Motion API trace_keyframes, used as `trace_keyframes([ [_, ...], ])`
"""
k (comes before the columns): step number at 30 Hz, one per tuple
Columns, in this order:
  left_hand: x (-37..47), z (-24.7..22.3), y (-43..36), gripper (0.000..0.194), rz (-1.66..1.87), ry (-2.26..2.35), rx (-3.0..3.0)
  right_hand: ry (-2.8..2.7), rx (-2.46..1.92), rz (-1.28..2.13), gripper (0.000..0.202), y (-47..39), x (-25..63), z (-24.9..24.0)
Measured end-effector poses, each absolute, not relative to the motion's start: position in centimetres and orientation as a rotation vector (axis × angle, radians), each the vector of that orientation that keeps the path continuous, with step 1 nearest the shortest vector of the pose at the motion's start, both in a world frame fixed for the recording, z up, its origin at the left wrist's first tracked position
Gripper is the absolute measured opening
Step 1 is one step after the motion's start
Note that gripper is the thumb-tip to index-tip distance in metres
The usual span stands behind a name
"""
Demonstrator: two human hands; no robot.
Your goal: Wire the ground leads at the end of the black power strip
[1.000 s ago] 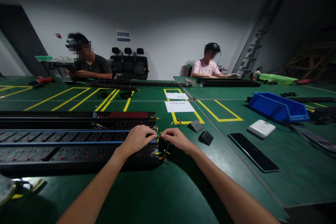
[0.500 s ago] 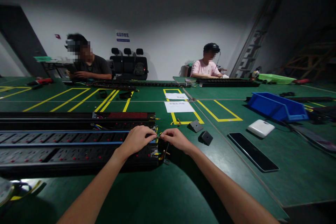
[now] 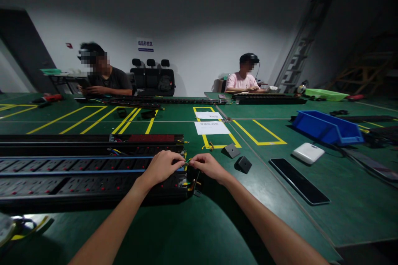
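Observation:
Long black power strips (image 3: 90,183) with rows of sockets and small red parts lie side by side at the left. Over the right end of one rests my left hand (image 3: 163,166), its thumb and fingers pinched at a thin green-yellow wire (image 3: 188,161). My right hand (image 3: 209,166) pinches the same wire from the right, just past the strip's end. The two sets of fingertips almost meet, and they hide most of the wire. Below them, more short wires (image 3: 186,183) stick out of the nearest strip's end.
Right of my hands lie two black end pieces (image 3: 243,164), a phone (image 3: 299,181), a white box (image 3: 308,153) and a blue bin (image 3: 328,128). Paper sheets (image 3: 212,128) lie ahead on the green table (image 3: 258,223). Two people sit across it, near further strips.
My hands stay pinched at the wire, almost unmoved. The view has tilted up slightly. The person at the far right has shifted their hands.

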State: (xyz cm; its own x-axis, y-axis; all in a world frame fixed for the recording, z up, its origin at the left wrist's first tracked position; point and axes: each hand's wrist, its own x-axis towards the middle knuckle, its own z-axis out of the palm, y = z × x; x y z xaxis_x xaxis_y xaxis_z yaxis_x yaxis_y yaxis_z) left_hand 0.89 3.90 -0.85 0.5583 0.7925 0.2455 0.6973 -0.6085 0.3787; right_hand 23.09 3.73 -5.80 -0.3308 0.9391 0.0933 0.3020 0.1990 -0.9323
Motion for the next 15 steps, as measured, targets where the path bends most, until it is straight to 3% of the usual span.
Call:
trace_keyframes([
  [15,0.86,-0.77,3.77,0.024,0.557,1.272,2.495,-1.689,-1.072,1.258,0.026,4.33,23.19,-6.7],
])
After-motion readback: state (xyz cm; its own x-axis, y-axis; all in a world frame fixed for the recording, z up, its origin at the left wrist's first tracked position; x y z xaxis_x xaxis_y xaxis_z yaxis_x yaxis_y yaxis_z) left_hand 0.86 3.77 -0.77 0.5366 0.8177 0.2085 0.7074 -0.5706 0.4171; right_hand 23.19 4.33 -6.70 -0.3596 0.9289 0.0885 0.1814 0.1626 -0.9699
